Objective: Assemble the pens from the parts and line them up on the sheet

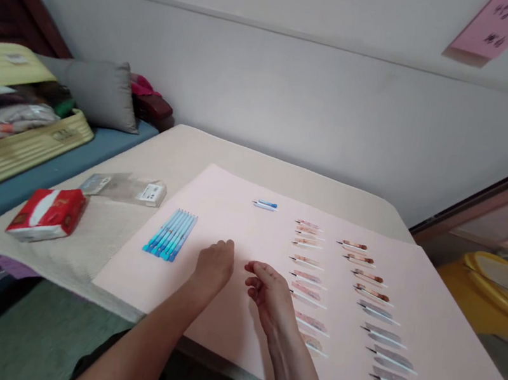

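Over the pink sheet, my left hand is closed, knuckles up; its fingertips are hidden. Just to its right, my right hand is curled with thumb and forefinger close together. I cannot make out anything in either hand. A row of several blue pens lies left of my left hand. Beyond both hands sits a small blue pen piece beside a slim refill. Right of my right hand lie two columns of pen parts with thin refills: pinkish ones, brown ones and grey ones.
A red tissue pack and a clear plastic sleeve lie on the table's left part. Further left, a yellow container and a grey pillow rest on a blue surface. A yellow bucket stands at the right.
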A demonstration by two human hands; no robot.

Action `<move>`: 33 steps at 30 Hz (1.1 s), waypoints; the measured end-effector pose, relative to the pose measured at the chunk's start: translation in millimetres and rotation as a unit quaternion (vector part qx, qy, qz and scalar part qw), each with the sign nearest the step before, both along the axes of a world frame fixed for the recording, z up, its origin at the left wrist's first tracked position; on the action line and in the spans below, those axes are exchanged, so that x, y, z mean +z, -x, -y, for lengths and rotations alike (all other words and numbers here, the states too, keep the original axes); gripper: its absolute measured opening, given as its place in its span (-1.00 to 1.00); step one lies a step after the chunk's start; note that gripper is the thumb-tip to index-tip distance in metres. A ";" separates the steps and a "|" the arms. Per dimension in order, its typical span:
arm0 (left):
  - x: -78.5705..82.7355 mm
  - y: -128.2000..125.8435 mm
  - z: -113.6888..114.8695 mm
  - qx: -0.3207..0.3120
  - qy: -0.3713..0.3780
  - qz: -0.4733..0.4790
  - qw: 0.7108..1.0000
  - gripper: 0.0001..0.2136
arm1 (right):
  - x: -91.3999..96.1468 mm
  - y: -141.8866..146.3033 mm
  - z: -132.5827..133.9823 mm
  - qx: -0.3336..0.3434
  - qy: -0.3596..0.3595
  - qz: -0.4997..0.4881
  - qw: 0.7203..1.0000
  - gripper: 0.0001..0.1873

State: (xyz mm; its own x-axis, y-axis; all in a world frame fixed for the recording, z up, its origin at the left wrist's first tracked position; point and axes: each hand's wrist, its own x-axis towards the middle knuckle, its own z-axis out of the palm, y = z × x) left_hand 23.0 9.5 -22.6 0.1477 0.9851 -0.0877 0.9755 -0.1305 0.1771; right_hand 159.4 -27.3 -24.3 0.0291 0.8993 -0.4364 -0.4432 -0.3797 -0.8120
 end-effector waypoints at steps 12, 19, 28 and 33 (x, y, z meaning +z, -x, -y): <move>4.6 8.6 -1.0 -0.004 0.026 0.012 1.000 -0.82 | -5.0 4.0 -1.3 0.008 -0.003 -0.004 1.000 -0.71; 8.3 9.7 -2.5 -0.005 0.042 0.006 0.999 -0.81 | -3.6 5.3 -1.0 0.009 -0.002 0.001 1.000 -0.72; 16.5 5.5 -5.1 -0.006 0.030 0.035 0.999 -0.83 | -12.2 -5.8 -18.2 0.005 -0.072 0.176 0.982 -0.74; 26.7 6.6 -5.2 -0.002 0.026 0.053 0.998 -0.85 | -23.4 -31.5 -77.1 0.062 -0.158 0.552 0.817 -0.77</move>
